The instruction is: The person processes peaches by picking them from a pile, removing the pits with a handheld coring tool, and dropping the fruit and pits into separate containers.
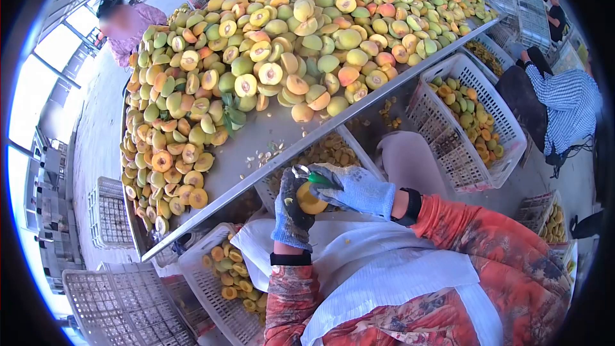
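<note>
My left hand [293,213], in a blue and dark glove, is closed around a yellow fruit half [311,199] just past the table's near edge. My right hand [359,189], gloved the same way, grips a green-handled tool [322,181]. The tool's metal end lies at the top of my left hand's fingers, over the fruit. Beyond both hands, a large heap of halved yellow-green fruit [269,74] covers much of the metal table [282,129]. Small loose pits or scraps lie near its edge.
Below the table edge stands a crate of pieces [362,147]. Crates of cut fruit stand at lower left [198,263] and right [506,122]. An empty-looking crate [122,301] is at far lower left. A person [131,25] stands across the table; another in a checked top [567,99] is at right.
</note>
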Available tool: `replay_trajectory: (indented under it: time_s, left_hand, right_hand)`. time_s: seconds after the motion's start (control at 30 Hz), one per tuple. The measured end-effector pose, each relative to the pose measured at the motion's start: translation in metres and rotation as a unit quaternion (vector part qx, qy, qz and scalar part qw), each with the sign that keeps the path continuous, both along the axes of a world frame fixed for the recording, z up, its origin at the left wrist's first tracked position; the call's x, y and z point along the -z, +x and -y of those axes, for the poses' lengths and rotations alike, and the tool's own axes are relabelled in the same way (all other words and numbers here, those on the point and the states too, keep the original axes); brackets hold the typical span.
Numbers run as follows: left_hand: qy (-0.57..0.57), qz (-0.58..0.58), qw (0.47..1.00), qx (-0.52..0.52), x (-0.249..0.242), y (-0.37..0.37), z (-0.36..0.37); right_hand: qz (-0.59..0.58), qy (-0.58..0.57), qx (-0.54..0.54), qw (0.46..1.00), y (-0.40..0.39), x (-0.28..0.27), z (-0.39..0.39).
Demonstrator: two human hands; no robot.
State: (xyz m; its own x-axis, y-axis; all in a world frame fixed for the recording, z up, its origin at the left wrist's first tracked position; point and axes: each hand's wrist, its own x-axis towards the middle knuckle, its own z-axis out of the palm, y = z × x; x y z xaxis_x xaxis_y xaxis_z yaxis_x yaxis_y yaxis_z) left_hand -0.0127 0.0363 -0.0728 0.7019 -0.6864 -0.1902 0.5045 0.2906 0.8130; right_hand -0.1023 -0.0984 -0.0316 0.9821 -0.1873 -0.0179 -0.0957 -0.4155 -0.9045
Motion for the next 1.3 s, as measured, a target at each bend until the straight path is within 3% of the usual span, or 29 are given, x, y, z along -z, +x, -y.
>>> replay_trajectory:
  time_s: [0.03,0.1,0.13,0.17,0.2,0.23,0.27,0.3,0.33,0.37,0.43,0.47,0.5,0.53,0.63,0.7,0.77,0.83,0.87,0.9,0.93,0.97,1.0,1.03,1.1,1.17,1.23,1.27,1.3]
  left_hand:
    - [-0.026,-0.044,0.999,0.001,0.005,0.000,-0.003]
    - [0.025,-0.005,0.999,-0.034,0.009,0.003,-0.006]
    - [0.095,0.184,0.975,-0.076,-0.003,0.001,-0.005]
    - [0.160,0.366,0.910,-0.113,-0.017,0.000,-0.004]
    - [0.213,0.479,0.848,-0.074,-0.033,-0.001,-0.003]
    - [0.215,0.479,0.848,-0.073,-0.034,0.003,-0.002]
    - [0.072,0.210,0.972,-0.082,-0.033,0.006,-0.001]
    - [-0.078,-0.081,0.990,-0.082,-0.033,0.008,0.001]
    - [-0.025,0.015,0.994,-0.108,-0.031,0.005,0.006]
    - [-0.024,0.015,0.994,-0.108,-0.027,0.006,0.006]
    - [0.054,0.195,0.974,-0.099,-0.015,0.011,0.006]
    - [0.055,0.196,0.974,-0.099,-0.010,0.014,0.005]
    - [-0.045,0.003,0.995,-0.090,-0.007,0.016,0.005]
    - [-0.143,-0.190,0.968,-0.077,-0.006,0.018,0.004]
    - [-0.121,-0.244,0.956,-0.106,-0.015,0.009,0.007]
    - [-0.106,-0.220,0.962,-0.121,-0.022,0.003,0.005]
    - [-0.105,-0.037,0.986,-0.121,-0.014,0.008,-0.010]
    - [0.003,0.084,0.972,-0.218,-0.014,0.024,-0.051]
    - [0.072,0.188,0.937,-0.284,-0.031,0.023,-0.070]
    - [0.139,0.130,0.934,-0.301,-0.022,0.036,-0.109]
    - [0.198,0.173,0.926,-0.270,-0.020,0.041,-0.143]
    - [0.397,0.195,0.864,-0.241,-0.001,0.052,-0.191]
    - [0.562,0.283,0.767,-0.127,-0.011,0.048,-0.201]
    - [0.566,0.286,0.764,-0.120,-0.010,0.052,-0.205]
    - [0.667,0.418,0.608,-0.101,-0.004,0.064,-0.202]
    - [0.455,0.292,0.820,-0.190,-0.028,0.077,-0.125]
    - [0.326,0.314,0.874,-0.173,-0.019,0.122,-0.065]
    - [0.333,0.288,0.880,-0.175,-0.038,0.132,-0.014]
    - [0.328,0.343,0.863,-0.174,-0.031,0.158,0.018]
  right_hand:
    - [-0.006,-0.051,0.010,0.999,-0.002,0.000,-0.001]
    - [-0.019,-0.068,0.016,0.997,-0.008,0.005,0.001]
    - [0.015,-0.098,0.003,0.995,-0.011,0.012,0.002]
    - [0.050,-0.128,-0.009,0.990,-0.013,0.016,0.002]
    - [0.049,-0.173,-0.010,0.984,-0.015,0.015,-0.002]
    - [0.049,-0.171,-0.010,0.984,-0.015,0.012,-0.006]
    - [0.023,-0.235,-0.008,0.972,-0.015,0.008,-0.012]
    - [-0.003,-0.298,-0.005,0.955,-0.014,0.007,-0.017]
    - [0.004,-0.346,0.011,0.938,-0.012,0.009,-0.021]
    - [0.005,-0.345,0.011,0.938,-0.010,0.012,-0.022]
    - [0.044,-0.457,-0.002,0.889,-0.007,0.014,-0.023]
    - [0.045,-0.456,-0.002,0.889,-0.007,0.014,-0.025]
    - [0.050,-0.499,-0.015,0.865,-0.008,0.012,-0.028]
    - [0.055,-0.539,-0.028,0.840,-0.010,0.011,-0.031]
    - [0.049,-0.539,-0.093,0.836,-0.014,0.005,-0.037]
    - [0.062,-0.486,-0.068,0.869,-0.013,0.014,-0.040]
    - [0.051,-0.202,-0.066,0.976,-0.011,0.021,-0.037]
    - [0.044,-0.159,-0.043,0.985,-0.013,0.009,-0.033]
    - [0.083,-0.117,-0.002,0.990,-0.013,0.013,-0.027]
    - [0.120,-0.073,0.042,0.989,-0.013,0.017,-0.021]
    - [0.092,-0.054,0.050,0.993,-0.014,0.022,-0.011]
    - [0.096,-0.047,0.058,0.993,-0.014,0.026,-0.003]
    - [0.080,-0.034,0.066,0.994,-0.015,0.030,0.004]
    - [0.060,-0.021,0.072,0.995,-0.014,0.034,0.008]
    - [0.058,0.006,0.078,0.995,-0.011,0.031,0.014]
    - [0.049,0.032,0.061,0.996,-0.007,0.026,0.021]
    - [0.038,0.052,0.062,0.996,-0.005,0.025,0.029]
    - [0.050,0.065,0.065,0.994,-0.006,0.025,0.034]
    - [0.063,0.077,0.069,0.993,-0.006,0.025,0.041]
